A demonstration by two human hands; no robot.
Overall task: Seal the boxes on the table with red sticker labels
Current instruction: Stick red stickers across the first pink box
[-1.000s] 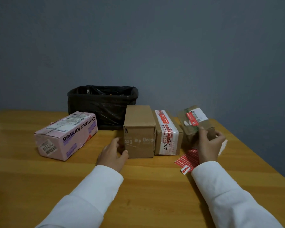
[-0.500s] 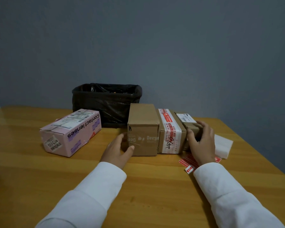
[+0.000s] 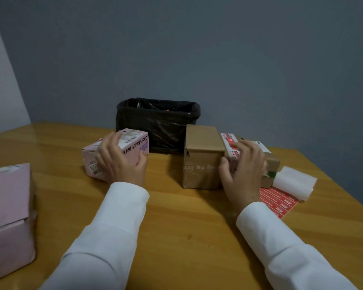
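- Head view: your left hand [image 3: 122,162] is clamped on the pink contact-lens box [image 3: 117,152], fingers curled over its top and thumb against the near right side; the box sits on the wooden table [image 3: 176,227].
- Your right hand [image 3: 244,174] lies over the box with the red-and-white label [image 3: 228,141], fingers spread and bent across its top, thumb down its near face. Whether it truly grips or only rests there, you cannot tell.
- Just left of your right hand, touching that labelled box, stands the plain brown cardboard box [image 3: 201,158].
- Right of your right hand, pressed against the labelled box, is a smaller brown box [image 3: 271,164] with a white label on top.
- Near your right wrist, on its right side, the sheet of red sticker labels [image 3: 279,201] lies flat on the table, its far end under a white folded paper [image 3: 294,183].
- Beyond and between your hands sits a black bin lined with a black bag [image 3: 157,124], just behind the contact-lens box.
- Well to the left of your left sleeve [image 3: 105,237], a larger pink box [image 3: 8,216] stands at the frame edge.
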